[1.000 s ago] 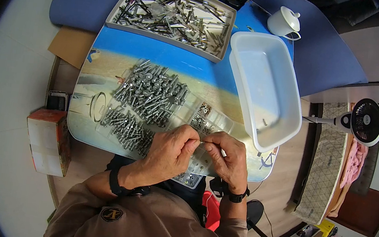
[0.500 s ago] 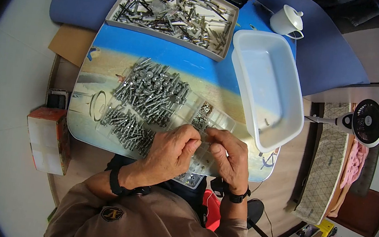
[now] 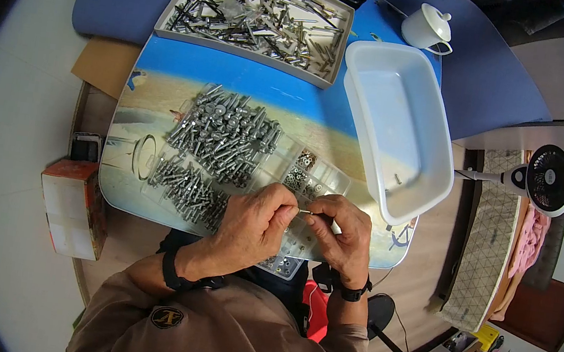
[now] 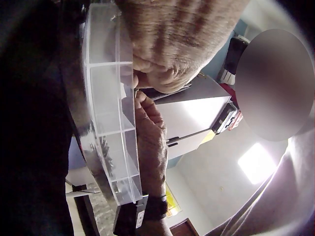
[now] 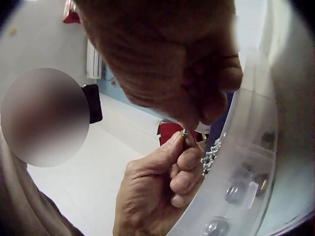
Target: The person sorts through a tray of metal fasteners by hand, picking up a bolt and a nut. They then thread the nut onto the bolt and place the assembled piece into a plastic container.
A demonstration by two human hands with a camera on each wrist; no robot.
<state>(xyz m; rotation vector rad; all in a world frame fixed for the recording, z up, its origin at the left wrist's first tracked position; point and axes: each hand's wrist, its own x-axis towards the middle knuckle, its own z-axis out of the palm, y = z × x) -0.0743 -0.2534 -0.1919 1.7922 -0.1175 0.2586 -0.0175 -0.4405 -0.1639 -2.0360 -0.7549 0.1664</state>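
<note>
Between both hands, over the clear compartment box [image 3: 270, 169], is a small screw [image 3: 303, 212], its shank pale and thin. My left hand [image 3: 255, 223] pinches one end between thumb and forefinger; in the right wrist view a metal end [image 5: 185, 132] shows at those fingertips. Thumb and forefinger of my right hand [image 3: 343, 240] close on the other end, hiding it. Several compartments hold small nuts and washers [image 3: 299, 178]. Left of my hands, a large heap of bolts [image 3: 224, 134] and a smaller heap of screws [image 3: 189, 189] fill other compartments.
A white plastic tub [image 3: 402, 113] with a couple of small screws [image 3: 397, 179] in it stands at the right. At the back, a shallow box [image 3: 343, 50] holds mixed screws and pens. A lidded white mug [image 3: 427, 28] sits at the far right corner, a clear ring-shaped item [image 3: 144, 157] at the left.
My right fingertips drew away from the left ones half a second ago and now meet them again at the screw, which shows more between them. My left hand has hardly moved.
</note>
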